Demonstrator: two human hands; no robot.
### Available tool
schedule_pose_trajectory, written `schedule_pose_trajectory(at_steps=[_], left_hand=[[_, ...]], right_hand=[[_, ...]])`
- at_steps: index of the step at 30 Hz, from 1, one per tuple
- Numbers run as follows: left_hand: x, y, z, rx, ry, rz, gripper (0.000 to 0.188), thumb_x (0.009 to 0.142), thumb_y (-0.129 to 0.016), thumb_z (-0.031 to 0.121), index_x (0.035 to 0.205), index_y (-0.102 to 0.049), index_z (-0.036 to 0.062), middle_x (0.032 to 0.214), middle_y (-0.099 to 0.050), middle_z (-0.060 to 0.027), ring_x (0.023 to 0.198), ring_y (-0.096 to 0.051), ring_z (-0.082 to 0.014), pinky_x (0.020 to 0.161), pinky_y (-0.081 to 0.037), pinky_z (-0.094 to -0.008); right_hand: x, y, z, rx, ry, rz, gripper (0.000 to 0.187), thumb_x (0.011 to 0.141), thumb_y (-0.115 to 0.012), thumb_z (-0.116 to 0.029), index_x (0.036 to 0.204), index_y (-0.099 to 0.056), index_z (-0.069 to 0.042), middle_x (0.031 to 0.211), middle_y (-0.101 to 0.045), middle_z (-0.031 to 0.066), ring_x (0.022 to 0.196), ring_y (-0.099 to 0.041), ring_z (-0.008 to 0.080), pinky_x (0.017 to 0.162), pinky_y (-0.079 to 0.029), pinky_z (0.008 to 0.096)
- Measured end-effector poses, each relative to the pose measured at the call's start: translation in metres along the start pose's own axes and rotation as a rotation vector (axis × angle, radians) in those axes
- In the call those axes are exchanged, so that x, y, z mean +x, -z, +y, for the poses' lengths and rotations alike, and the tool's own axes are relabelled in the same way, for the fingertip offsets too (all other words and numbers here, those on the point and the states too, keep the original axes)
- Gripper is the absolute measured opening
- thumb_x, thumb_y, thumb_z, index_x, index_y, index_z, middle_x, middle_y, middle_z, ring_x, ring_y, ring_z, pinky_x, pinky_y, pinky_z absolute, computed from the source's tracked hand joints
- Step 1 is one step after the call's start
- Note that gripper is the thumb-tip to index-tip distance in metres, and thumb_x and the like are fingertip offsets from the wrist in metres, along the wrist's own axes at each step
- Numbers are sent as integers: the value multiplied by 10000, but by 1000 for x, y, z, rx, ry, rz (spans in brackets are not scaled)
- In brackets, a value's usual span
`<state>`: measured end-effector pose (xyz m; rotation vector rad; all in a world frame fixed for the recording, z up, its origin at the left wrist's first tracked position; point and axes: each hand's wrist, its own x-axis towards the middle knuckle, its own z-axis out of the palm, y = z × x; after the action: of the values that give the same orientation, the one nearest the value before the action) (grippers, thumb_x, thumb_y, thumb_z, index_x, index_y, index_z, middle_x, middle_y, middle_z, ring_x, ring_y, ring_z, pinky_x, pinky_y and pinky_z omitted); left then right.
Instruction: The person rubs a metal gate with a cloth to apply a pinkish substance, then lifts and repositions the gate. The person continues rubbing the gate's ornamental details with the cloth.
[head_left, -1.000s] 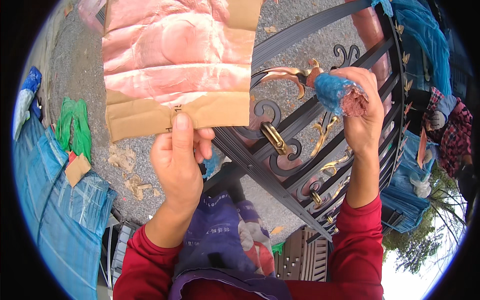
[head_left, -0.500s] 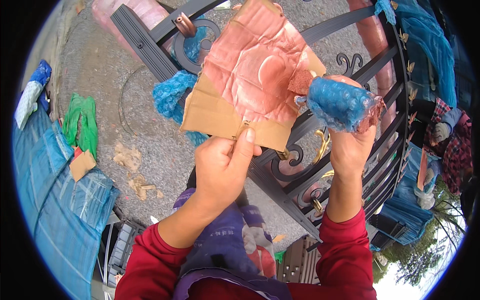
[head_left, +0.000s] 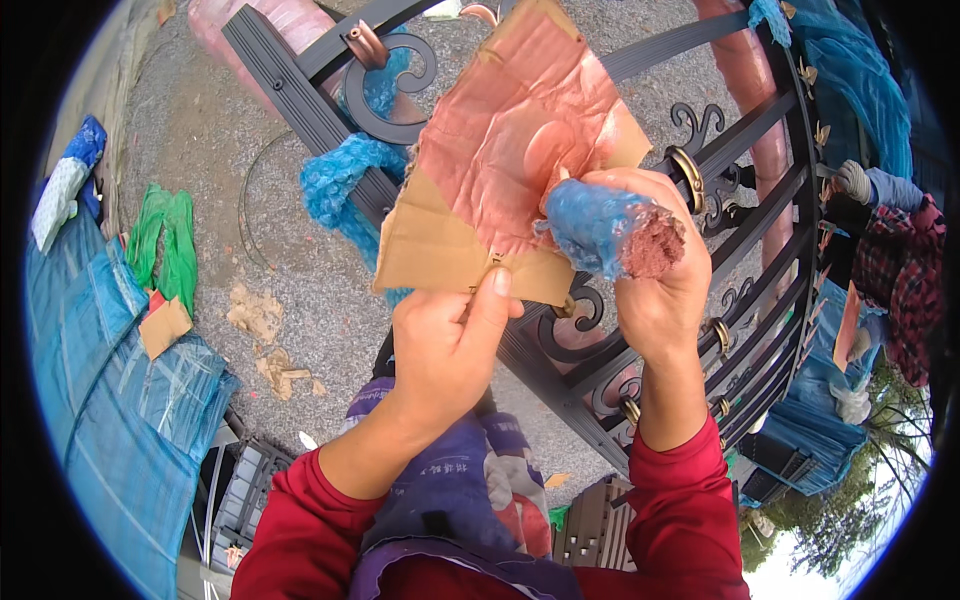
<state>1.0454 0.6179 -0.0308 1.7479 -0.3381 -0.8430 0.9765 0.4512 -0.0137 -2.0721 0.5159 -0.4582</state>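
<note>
My left hand (head_left: 445, 335) pinches the lower edge of a piece of cardboard (head_left: 430, 235), whose upper part is coated with coppery-pink paint and holds a wet puddle. In my right hand (head_left: 665, 300) is a sponge wrapped in blue plastic film (head_left: 595, 225). Its rough reddish-brown end faces me, while the other end meets the paint near the puddle. Beneath both hands lies a dark metal gate panel (head_left: 535, 365) with scrollwork, some of it gold or copper coloured.
Blue plastic (head_left: 335, 190) wraps one gate bar. Blue sheeting (head_left: 110, 400) and a green bag (head_left: 165, 245) lie at left on gravel. A co-worker in a checked sleeve (head_left: 905, 270) and grey glove (head_left: 853, 182) is at right. A pink-wrapped roll (head_left: 255, 45) lies beyond.
My right hand has moved left and turned, bringing the wrapped sponge onto the painted cardboard. The cardboard has shifted and tilted slightly. The co-worker's gloved hand has moved up and left.
</note>
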Motion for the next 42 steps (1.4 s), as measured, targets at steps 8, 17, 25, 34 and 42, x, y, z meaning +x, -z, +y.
schedule_pose_trajectory(at_steps=[8, 17, 25, 34, 42], left_hand=[[0, 7, -3, -307, 123, 169, 386, 969, -461, 268, 744, -615, -7, 551, -500, 3, 483, -407, -39, 448, -306, -197], [4, 8, -10, -409, 159, 219, 399, 976, -434, 308, 752, -591, 17, 549, -504, 1, 446, -399, -27, 410, -291, -166], [4, 15, -14, -484, 184, 226, 408, 975, -421, 342, 781, -560, 11, 592, -527, -26, 458, -451, -51, 390, -333, -173], [5, 20, -16, -506, 203, 260, 434, 970, -425, 362, 774, -560, -1, 596, -540, -47, 456, -468, -64, 369, -330, -181], [6, 21, -17, -499, 199, 269, 445, 968, -429, 367, 766, -560, -6, 578, -536, -51, 437, -466, -68, 354, -321, -177]], right_hand=[[11, 72, 29, 101, -309, 187, 251, 839, -569, 8, 1089, -583, 10, 966, -625, 31, 880, -562, 114, 800, -438, 259], [47, 46, 43, -416, -119, -173, 319, 760, -555, -31, 1078, -569, 2, 957, -581, 170, 867, -547, 313, 790, -429, 336], [53, 27, 33, -302, -68, -220, 283, 742, -570, -35, 1020, -572, 19, 910, -570, 179, 866, -528, 337, 786, -418, 374], [58, 24, 23, -185, -158, -195, 312, 754, -575, -38, 1063, -575, 4, 931, -578, 169, 850, -536, 316, 795, -427, 354], [61, 46, 38, -39, -323, -82, 176, 843, -570, -121, 955, -580, 13, 760, -551, -6, 679, -463, 97, 644, -406, 273]])
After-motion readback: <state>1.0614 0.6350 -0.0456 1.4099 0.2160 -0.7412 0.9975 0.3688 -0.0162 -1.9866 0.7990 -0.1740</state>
